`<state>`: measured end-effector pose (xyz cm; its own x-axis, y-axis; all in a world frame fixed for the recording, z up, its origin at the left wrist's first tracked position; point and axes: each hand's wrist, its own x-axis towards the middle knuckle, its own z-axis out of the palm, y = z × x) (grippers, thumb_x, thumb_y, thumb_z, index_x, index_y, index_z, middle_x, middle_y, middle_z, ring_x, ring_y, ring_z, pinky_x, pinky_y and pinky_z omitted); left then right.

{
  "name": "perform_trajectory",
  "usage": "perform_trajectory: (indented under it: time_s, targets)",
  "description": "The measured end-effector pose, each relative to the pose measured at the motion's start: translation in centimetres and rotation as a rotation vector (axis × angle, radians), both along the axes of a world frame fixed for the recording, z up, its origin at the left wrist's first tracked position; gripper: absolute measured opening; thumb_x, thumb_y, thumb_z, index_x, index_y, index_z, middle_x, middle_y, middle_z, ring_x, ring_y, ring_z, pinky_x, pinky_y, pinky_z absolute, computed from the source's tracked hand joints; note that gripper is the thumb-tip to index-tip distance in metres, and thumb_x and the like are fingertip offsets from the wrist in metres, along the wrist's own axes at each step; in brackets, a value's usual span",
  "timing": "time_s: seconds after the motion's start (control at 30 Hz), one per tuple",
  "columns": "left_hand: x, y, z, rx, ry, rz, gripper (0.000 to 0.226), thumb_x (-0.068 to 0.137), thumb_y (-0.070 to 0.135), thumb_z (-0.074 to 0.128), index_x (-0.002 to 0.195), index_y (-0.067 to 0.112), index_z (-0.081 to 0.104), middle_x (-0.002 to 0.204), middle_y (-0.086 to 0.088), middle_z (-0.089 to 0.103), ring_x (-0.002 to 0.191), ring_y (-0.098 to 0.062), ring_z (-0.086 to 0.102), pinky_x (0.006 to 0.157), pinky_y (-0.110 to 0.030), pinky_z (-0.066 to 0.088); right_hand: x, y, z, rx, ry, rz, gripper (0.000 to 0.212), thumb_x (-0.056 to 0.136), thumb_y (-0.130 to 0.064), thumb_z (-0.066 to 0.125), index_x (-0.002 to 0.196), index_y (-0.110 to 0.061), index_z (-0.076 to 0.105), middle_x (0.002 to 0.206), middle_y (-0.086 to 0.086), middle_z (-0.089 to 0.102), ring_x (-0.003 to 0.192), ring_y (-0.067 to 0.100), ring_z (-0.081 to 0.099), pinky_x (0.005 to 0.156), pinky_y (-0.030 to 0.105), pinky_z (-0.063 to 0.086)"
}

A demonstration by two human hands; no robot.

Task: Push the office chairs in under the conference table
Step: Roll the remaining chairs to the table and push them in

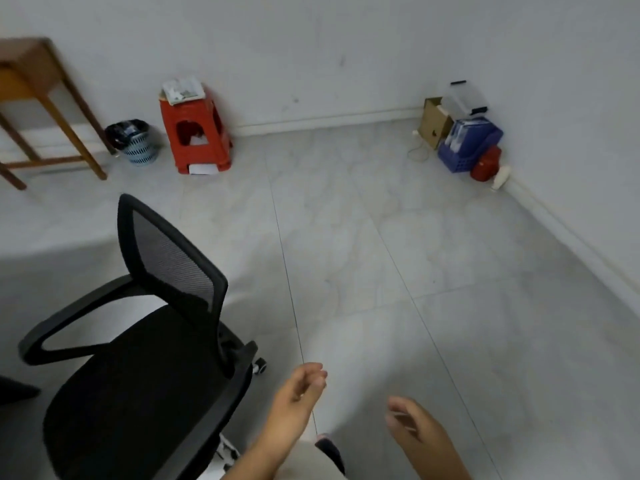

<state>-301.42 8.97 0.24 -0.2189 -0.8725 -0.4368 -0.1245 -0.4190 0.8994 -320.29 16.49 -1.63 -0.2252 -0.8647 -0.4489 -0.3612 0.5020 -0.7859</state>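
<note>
While both hands hang free at the bottom of the frame, nothing is being pushed yet. Head view, only one available.

Left hand (304, 386): bottom centre, fingers loosely curled, holding nothing, just right of the chair's near armrest but not touching it. Right hand (412, 420): lower right of centre, fingers half open and blurred, empty.

Office chair (138, 358): black, mesh back, fills the lower left. Back stands upright; one white caster (260, 366) shows beside the seat edge. Only this one chair in view.

Conference table: not identifiable. A grey-white surface sits at the left edge behind the chair; cannot tell whether it is the table. A small wooden table (31, 74) stands at upper left, well apart.

Along the far wall: wastebasket (133, 142), red stool (195, 133) with papers on top. Upper right corner: blue crate (465, 143), cardboard box (433, 121).

Risks, judged: chair swivels, so a one-sided push on the armrest may spin it instead of rolling it. Armrests may catch the table edge if set too high. Casters could veer on smooth tile.
</note>
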Motion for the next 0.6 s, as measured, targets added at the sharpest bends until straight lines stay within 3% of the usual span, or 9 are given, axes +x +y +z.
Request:
perform_trajectory:
  time_s: [0.1, 0.23, 0.4, 0.47, 0.5, 0.53, 0.57, 0.6]
  targets:
    - [-2.1, -6.0, 0.4, -0.003, 0.016, 0.006, 0.023, 0.088, -0.001, 0.050, 0.084, 0.021, 0.054, 0.089, 0.007, 0.062, 0.066, 0.017, 0.059, 0.064, 0.000, 0.043, -2.2, -6.5, 0.8, -0.014, -0.036, -0.012, 0.023, 0.080, -0.007, 0.062, 0.094, -0.024, 0.054, 0.082, -0.021, 0.069, 0.072, -0.024, 0.053, 0.063, -0.001, 0.041]
    - [-2.9, -12.0, -1.3, 0.068, 0.018, 0.137, 0.018, 0.084, 0.002, 0.058, 0.083, 0.020, 0.057, 0.086, 0.007, 0.064, 0.062, 0.015, 0.060, 0.060, 0.000, 0.043, -4.9, -14.1, 0.6, 0.037, -0.040, 0.039, 0.023, 0.072, -0.032, 0.071, 0.086, -0.031, 0.053, 0.097, -0.002, 0.063, 0.070, -0.017, 0.057, 0.058, -0.003, 0.040]
    - [-4.0, -20.7, -2.2, 0.054, -0.027, 0.380, 0.016, 0.084, -0.012, 0.049, 0.092, -0.001, 0.057, 0.091, -0.012, 0.061, 0.058, 0.007, 0.061, 0.053, 0.002, 0.042, -9.6, -27.4, 0.2, 0.072, 0.004, 0.251, 0.017, 0.083, -0.015, 0.061, 0.097, -0.022, 0.054, 0.107, 0.006, 0.061, 0.087, 0.008, 0.058, 0.062, 0.000, 0.040]
    - [-4.3, -24.3, -1.5, 0.017, -0.051, 0.483, 0.018, 0.084, -0.013, 0.048, 0.090, 0.001, 0.058, 0.100, -0.018, 0.058, 0.058, 0.013, 0.060, 0.057, 0.003, 0.042, -10.6, -34.2, 2.2, 0.061, -0.036, 0.328, 0.026, 0.072, -0.021, 0.073, 0.094, -0.023, 0.060, 0.101, 0.009, 0.064, 0.078, 0.000, 0.060, 0.062, -0.003, 0.040]
    - [-4.3, -25.9, -1.2, -0.003, -0.044, 0.550, 0.018, 0.083, -0.010, 0.052, 0.085, 0.006, 0.059, 0.102, -0.019, 0.060, 0.059, 0.016, 0.059, 0.059, 0.003, 0.042, -10.8, -37.5, 3.3, 0.026, -0.047, 0.374, 0.039, 0.058, -0.039, 0.080, 0.089, -0.028, 0.059, 0.097, 0.005, 0.067, 0.075, -0.008, 0.060, 0.062, -0.004, 0.039]
    - [-4.4, -27.2, -0.6, -0.018, -0.012, 0.603, 0.014, 0.080, -0.001, 0.062, 0.082, 0.013, 0.058, 0.101, -0.015, 0.065, 0.062, 0.017, 0.059, 0.062, 0.004, 0.042, -10.8, -40.7, 4.2, -0.011, -0.028, 0.401, 0.055, 0.043, -0.061, 0.078, 0.085, -0.032, 0.057, 0.094, -0.004, 0.068, 0.073, -0.016, 0.058, 0.062, -0.005, 0.039]
    - [-4.3, -28.4, 0.0, -0.010, 0.004, 0.660, 0.023, 0.069, 0.021, 0.076, 0.082, 0.018, 0.058, 0.095, -0.003, 0.071, 0.066, 0.018, 0.059, 0.063, 0.004, 0.042, -10.6, -43.6, 4.6, -0.029, -0.033, 0.418, 0.061, 0.037, -0.070, 0.073, 0.082, -0.033, 0.055, 0.092, -0.010, 0.069, 0.072, -0.022, 0.056, 0.063, -0.006, 0.039]
    - [-4.1, -29.2, 0.1, -0.008, -0.034, 0.721, 0.046, 0.052, 0.047, 0.081, 0.083, 0.021, 0.058, 0.085, 0.008, 0.074, 0.071, 0.017, 0.060, 0.064, 0.004, 0.042, -10.3, -46.4, 4.9, -0.011, -0.054, 0.445, 0.053, 0.044, -0.063, 0.076, 0.082, -0.033, 0.054, 0.093, -0.009, 0.071, 0.071, -0.023, 0.055, 0.063, -0.005, 0.039]
